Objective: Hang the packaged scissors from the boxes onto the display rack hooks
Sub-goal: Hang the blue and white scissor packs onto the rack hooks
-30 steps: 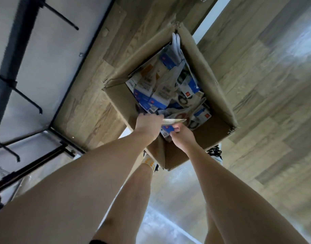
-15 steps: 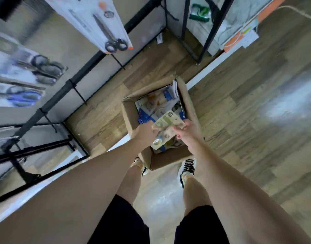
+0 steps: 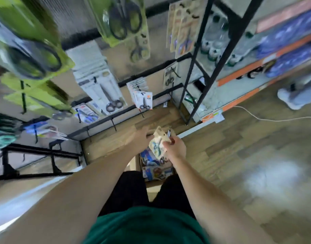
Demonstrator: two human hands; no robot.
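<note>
The right hand point(image 3: 175, 147) pinches a beige scissors pack point(image 3: 160, 140) at its right edge; the left hand point(image 3: 142, 138) is blurred, its fingers partly behind the pack, grip unclear. Below, the box point(image 3: 155, 167) is mostly hidden. Farther left, bare rack hooks point(image 3: 114, 125) stand near hung packs point(image 3: 144, 101).

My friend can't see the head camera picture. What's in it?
Two hands hold a packet of scissors above an open box of more packets. The right hand grips it; the left hand touches it. Scissors hang on the black rack ahead.

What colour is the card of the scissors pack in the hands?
Beige card, scissors pack, held by the right hand; head view.
</note>
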